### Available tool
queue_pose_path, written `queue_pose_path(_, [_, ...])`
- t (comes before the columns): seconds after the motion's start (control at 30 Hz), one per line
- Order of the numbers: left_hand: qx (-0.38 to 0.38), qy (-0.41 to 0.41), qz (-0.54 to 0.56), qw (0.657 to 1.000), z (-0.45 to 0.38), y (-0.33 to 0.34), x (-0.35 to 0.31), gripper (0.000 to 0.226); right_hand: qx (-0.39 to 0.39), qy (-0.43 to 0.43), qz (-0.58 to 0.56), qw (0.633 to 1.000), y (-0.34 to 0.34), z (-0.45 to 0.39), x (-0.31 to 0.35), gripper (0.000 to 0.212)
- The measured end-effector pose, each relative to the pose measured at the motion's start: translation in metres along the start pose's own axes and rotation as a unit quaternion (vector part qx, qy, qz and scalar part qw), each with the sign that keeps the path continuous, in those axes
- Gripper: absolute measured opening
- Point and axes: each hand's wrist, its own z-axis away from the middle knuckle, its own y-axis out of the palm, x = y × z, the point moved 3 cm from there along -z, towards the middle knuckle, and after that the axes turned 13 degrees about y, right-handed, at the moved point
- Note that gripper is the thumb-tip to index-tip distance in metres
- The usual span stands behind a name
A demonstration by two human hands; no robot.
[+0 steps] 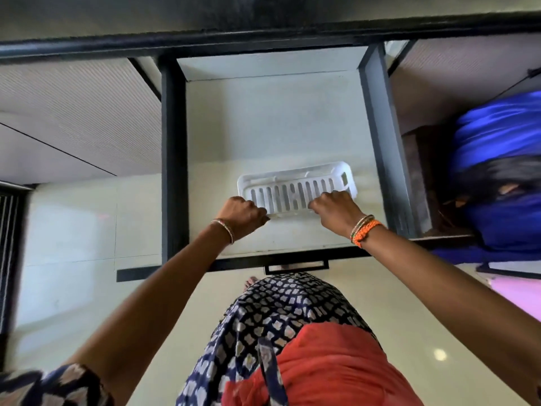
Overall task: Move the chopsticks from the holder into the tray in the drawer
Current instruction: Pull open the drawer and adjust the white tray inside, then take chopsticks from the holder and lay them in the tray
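A white slotted plastic tray (295, 183) lies in the open drawer (275, 118), near its front. My left hand (241, 213) grips the tray's near left edge with the fingers curled. My right hand (336, 210) holds the near right edge, fingers bent over the rim. The tray has nothing in it. No chopsticks and no holder are in view.
The drawer has dark side rails (172, 159) and a dark front with a metal handle (295, 266). A dark countertop edge (263, 33) runs above it. A person in blue (497, 177) stands at the right, close to the drawer's side. Pale floor tiles lie to the left.
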Motion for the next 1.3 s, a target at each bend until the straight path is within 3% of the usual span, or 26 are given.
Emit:
queue_pose_path(0.4, [0.047,-0.054,0.016,0.997,-0.006,-0.004,-0.005,0.04,0.042,0.015,-0.01,0.999,-0.019,0.01,0.003,0.03])
queue_pose_path(0.57, [-0.121,-0.015,-0.019,0.992,-0.027,-0.1,0.025,0.034,-0.086,0.013,-0.057,0.995,-0.107,-0.005,-0.021,0.035])
queue_pose_path(0.7, [-0.293,-0.124,-0.013,0.948,-0.065,-0.231,0.082,0.035,-0.233,0.05,-0.118,0.964,-0.232,-0.065,-0.059,0.031])
queue_pose_path(0.8, [-0.381,-0.187,0.029,0.905,-0.088,-0.308,0.127,0.03,-0.312,0.086,-0.24,0.915,-0.315,-0.118,-0.093,0.026])
queue_pose_path(0.93, [-0.46,-0.247,0.171,0.836,-0.125,-0.354,0.197,0.026,-0.313,0.097,-0.345,0.88,-0.377,-0.2,-0.124,0.023])
queue_pose_path(1.03, [-0.448,-0.299,0.256,0.803,-0.161,-0.351,0.242,0.032,-0.287,0.092,-0.369,0.879,-0.392,-0.264,-0.135,0.026])
queue_pose_path(1.17, [-0.421,-0.282,0.237,0.829,-0.193,-0.346,0.275,0.032,-0.276,0.064,-0.392,0.875,-0.404,-0.331,-0.136,0.03])
queue_pose_path(1.3, [-0.376,-0.236,0.188,0.876,-0.21,-0.341,0.291,0.029,-0.223,0.047,-0.338,0.913,-0.399,-0.382,-0.128,0.038])
